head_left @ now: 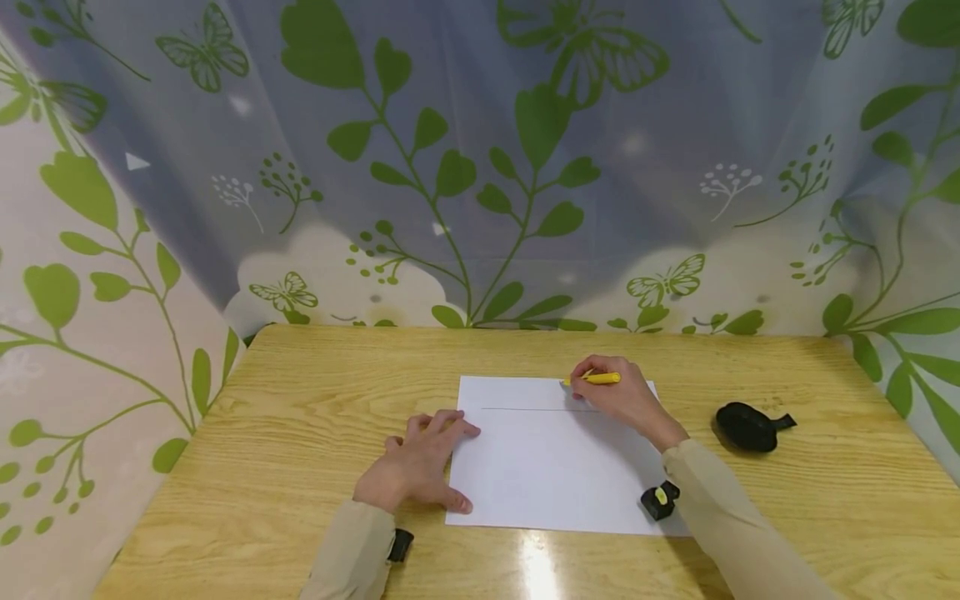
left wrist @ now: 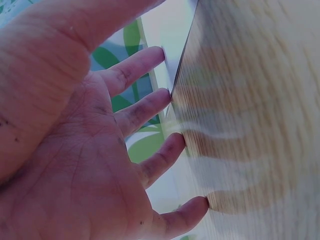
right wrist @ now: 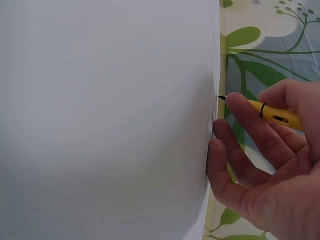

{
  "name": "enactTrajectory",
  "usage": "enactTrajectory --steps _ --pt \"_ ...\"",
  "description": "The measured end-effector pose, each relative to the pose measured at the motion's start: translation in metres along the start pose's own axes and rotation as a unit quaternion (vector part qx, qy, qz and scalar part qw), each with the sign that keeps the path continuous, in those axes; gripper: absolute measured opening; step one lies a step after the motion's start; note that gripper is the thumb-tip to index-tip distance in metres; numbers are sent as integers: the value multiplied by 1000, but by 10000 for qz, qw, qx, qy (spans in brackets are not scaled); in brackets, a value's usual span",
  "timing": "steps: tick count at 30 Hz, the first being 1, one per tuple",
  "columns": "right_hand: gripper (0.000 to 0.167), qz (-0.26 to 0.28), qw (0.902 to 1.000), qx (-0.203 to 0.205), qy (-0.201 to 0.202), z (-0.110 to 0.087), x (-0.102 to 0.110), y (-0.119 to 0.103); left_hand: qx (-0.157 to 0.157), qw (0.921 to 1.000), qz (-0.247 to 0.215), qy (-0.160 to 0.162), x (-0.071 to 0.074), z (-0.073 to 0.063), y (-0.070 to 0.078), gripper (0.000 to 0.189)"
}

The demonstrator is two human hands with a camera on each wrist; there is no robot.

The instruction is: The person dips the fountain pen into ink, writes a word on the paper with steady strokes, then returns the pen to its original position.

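Observation:
A white sheet of paper (head_left: 540, 467) lies on the wooden table, with one thin dark line (head_left: 525, 409) running across its upper part. My right hand (head_left: 617, 390) pinches a yellow pen (head_left: 603, 378) over the sheet's top edge, its dark nib (right wrist: 221, 97) pointing at the paper. The other fingers of that hand rest against the sheet in the right wrist view. My left hand (head_left: 416, 462) is spread at the paper's left edge, thumb and index fingertip on the sheet. In the left wrist view, fingertips (left wrist: 177, 142) of the left hand touch the wood and the paper's edge.
A black pouch-like object (head_left: 750, 427) with a short tab lies on the table (head_left: 300, 467) right of the paper. Black wrist cameras (head_left: 660, 500) sit at both sleeves. A curtain (head_left: 465, 167) printed with leaves and butterflies hangs behind the table's far edge.

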State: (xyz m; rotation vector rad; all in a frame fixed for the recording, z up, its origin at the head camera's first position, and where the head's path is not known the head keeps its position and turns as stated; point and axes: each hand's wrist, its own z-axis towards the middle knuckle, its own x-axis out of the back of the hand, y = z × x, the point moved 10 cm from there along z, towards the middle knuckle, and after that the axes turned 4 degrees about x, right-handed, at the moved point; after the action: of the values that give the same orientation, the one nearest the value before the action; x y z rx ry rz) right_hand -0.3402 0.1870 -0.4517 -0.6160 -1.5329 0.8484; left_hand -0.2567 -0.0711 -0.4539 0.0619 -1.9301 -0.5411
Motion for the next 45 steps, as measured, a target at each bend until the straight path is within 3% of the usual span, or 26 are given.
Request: enactTrajectory --steps 9,45 --pt "21 28 9997 -223 -86 0 -2 4 -3 10000 5 -19 -1 0 0 91" --pt "14 228 9985 -84 -488 -8 -13 3 18 10000 -22 -56 -1 0 0 91"
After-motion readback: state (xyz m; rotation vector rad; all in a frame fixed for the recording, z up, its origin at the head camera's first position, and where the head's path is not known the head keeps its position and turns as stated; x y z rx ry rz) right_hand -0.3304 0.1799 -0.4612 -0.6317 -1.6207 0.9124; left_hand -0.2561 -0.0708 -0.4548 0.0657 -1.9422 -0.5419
